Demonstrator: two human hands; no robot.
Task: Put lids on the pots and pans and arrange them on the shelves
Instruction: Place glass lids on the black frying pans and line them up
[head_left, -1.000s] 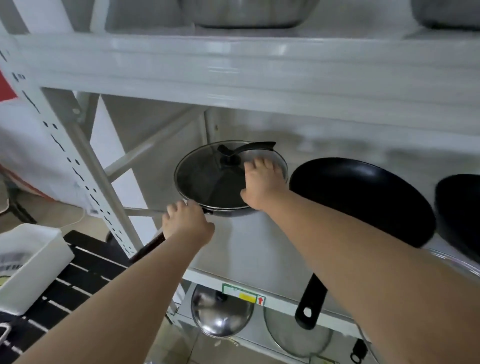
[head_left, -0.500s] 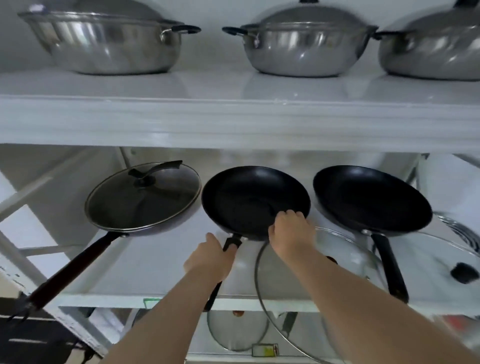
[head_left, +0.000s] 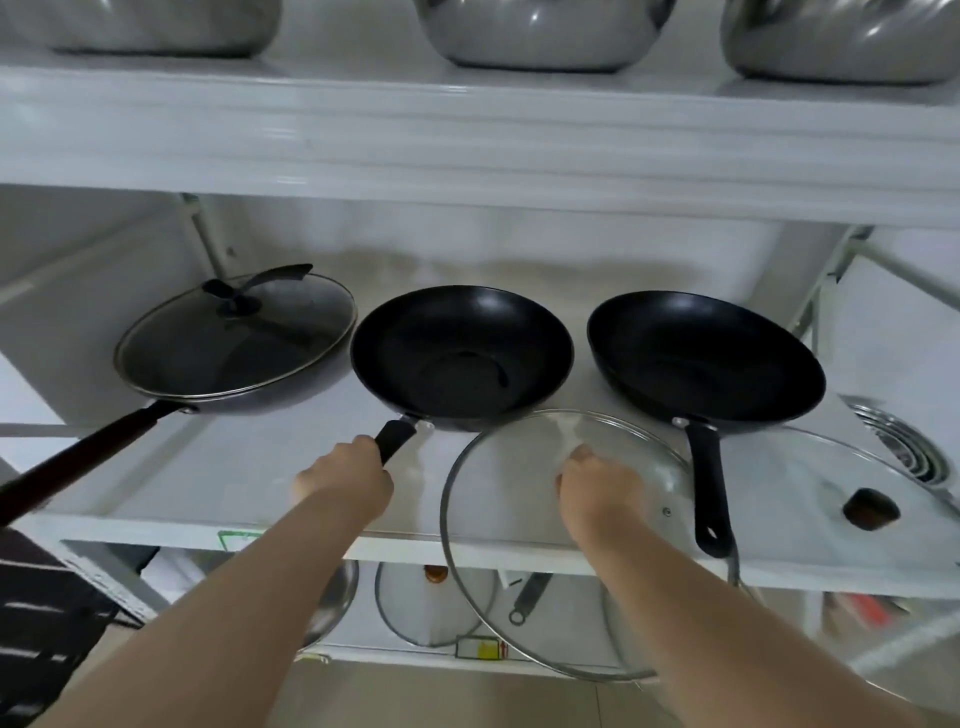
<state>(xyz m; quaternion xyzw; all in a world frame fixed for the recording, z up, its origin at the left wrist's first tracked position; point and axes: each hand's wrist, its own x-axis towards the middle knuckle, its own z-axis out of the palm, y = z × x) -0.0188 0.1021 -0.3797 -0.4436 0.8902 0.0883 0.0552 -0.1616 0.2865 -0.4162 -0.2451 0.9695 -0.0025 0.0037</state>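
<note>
Three black pans stand on the white middle shelf (head_left: 218, 483). The left pan (head_left: 239, 353) wears a glass lid with a black knob. The middle pan (head_left: 462, 353) is uncovered; my left hand (head_left: 345, 475) grips its black handle. The right pan (head_left: 706, 358) is uncovered too, its handle pointing toward me. My right hand (head_left: 597, 483) is closed on the knob of a large glass lid (head_left: 498, 499), which tilts over the shelf's front edge in front of the middle pan. A second glass lid (head_left: 831, 483) with a dark knob lies at the right.
Three steel pots (head_left: 540, 36) stand on the upper shelf. The lower shelf holds a steel lid (head_left: 332, 603), a glass lid (head_left: 431, 608) and a utensil handle. A coiled metal rack (head_left: 904, 447) sits at the far right. Black slats (head_left: 41, 639) lie at lower left.
My left hand has closed on the middle pan's handle. My right hand left that pan's rim and took the glass lid's knob; the lid now tilts up off the shelf.
</note>
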